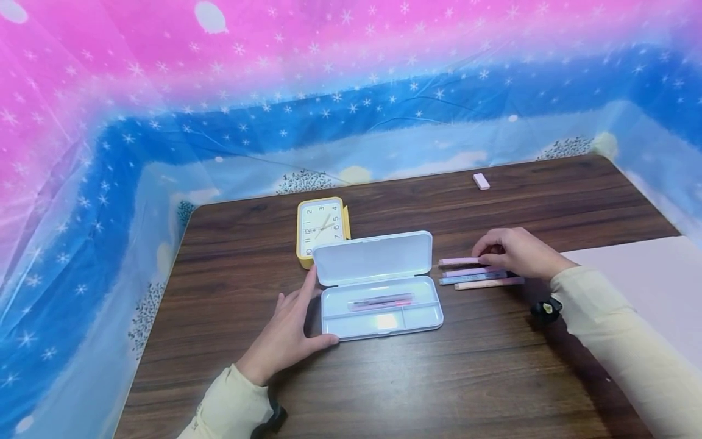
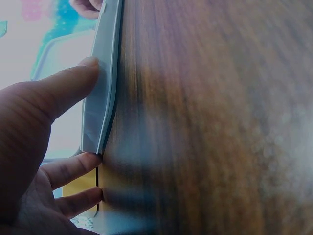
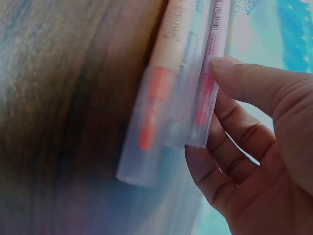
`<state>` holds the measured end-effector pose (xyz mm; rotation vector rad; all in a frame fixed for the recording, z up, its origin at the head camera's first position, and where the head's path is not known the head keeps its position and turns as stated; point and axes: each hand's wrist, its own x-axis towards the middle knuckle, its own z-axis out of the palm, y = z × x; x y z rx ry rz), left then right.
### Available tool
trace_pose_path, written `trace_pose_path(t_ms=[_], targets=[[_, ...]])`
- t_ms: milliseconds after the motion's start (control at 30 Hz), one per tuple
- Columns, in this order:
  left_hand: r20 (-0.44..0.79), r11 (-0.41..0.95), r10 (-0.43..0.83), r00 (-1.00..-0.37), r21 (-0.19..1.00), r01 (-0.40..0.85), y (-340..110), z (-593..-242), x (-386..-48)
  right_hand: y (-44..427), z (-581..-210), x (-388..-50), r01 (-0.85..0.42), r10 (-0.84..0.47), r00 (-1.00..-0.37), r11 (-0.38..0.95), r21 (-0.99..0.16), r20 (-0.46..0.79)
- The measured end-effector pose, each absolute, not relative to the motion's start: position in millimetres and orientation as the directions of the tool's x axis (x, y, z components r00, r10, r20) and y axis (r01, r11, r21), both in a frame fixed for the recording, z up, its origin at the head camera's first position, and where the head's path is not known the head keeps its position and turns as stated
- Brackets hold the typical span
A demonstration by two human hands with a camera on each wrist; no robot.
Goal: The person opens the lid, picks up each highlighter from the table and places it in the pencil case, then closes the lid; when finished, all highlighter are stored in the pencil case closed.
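An open white pencil case (image 1: 362, 325) lies on the brown table, its lid (image 1: 378, 259) tipped back. Beside its left end is my left hand (image 1: 285, 332), thumb against the front wall and straight fingers along the side and lid corner. Slim pens (image 1: 381, 301), grey and reddish, lie in the long rear compartment. To the right of the case, my right hand (image 1: 512, 251) pinches a pink highlighter (image 3: 217, 34) between thumb and fingers. Close by lie another pink highlighter (image 1: 466, 272), a blue one (image 1: 466, 279) and a peach one (image 1: 482, 284) with a clear cap.
A yellow-framed clock (image 1: 322, 228) lies behind the case's left end, touching or nearly touching the lid. Toward the table's far edge is a small pinkish-white eraser-like block (image 1: 481, 182). A pale sheet (image 1: 641, 286) covers the right side, partly under the right forearm.
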<state>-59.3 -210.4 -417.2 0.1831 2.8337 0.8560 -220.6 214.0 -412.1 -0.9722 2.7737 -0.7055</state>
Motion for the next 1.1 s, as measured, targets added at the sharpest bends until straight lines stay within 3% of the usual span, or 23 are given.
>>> trace_pose_path(t_ms=[500,1100], targets=[[-0.117,0.829,0.168,-0.979,0.554,0.076,-210.0,-418.3,-58.5,214.5,-373.0,-194.5,-0.602,-0.624,-0.772,0.658,-0.454,0.119],[-0.114,0.826,0.171,-0.979,0.558,0.079,-210.0,-418.8,-59.2,151.0,-361.6,-167.1,-0.617,-0.672,-0.734,0.6,-0.51,0.098]])
